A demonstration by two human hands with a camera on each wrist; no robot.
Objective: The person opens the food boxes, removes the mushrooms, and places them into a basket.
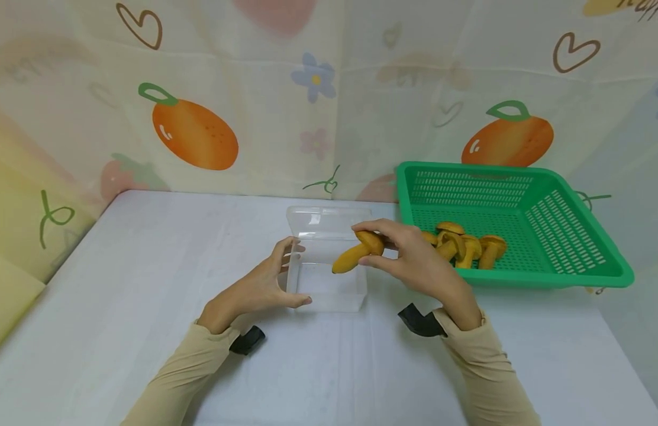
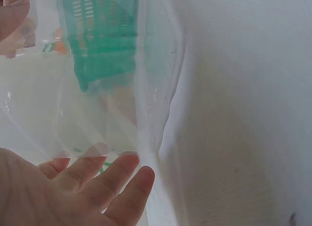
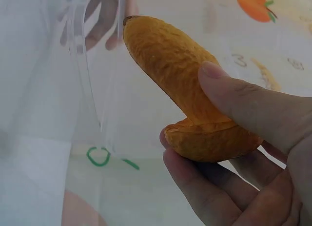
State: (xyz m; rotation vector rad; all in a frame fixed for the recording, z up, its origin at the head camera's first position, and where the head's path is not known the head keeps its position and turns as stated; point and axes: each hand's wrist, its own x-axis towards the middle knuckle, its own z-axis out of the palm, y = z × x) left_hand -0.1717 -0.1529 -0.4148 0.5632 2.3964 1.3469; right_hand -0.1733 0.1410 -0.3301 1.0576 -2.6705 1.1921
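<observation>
A mushroom (image 1: 352, 255) with a yellow-brown cap and thick stem is pinched in my right hand (image 1: 414, 254). Thumb and fingers grip it near the cap, and in the right wrist view the mushroom's stem (image 3: 165, 60) points up and left. It hangs above a clear plastic box (image 1: 329, 303) with its lid (image 1: 329, 221) tilted back. My left hand (image 1: 262, 281) holds the box by its left side, thumb toward the front and fingers toward the back. In the left wrist view several fingertips (image 2: 127, 162) lie against the clear wall. I see nothing inside the box.
A green plastic basket (image 1: 547, 279) stands at the back right, with several more mushrooms (image 1: 468, 247) grouped in its left part. White cloth (image 1: 148, 284) covers the table. Behind it hangs a printed curtain (image 1: 265, 71) with fruit and hearts.
</observation>
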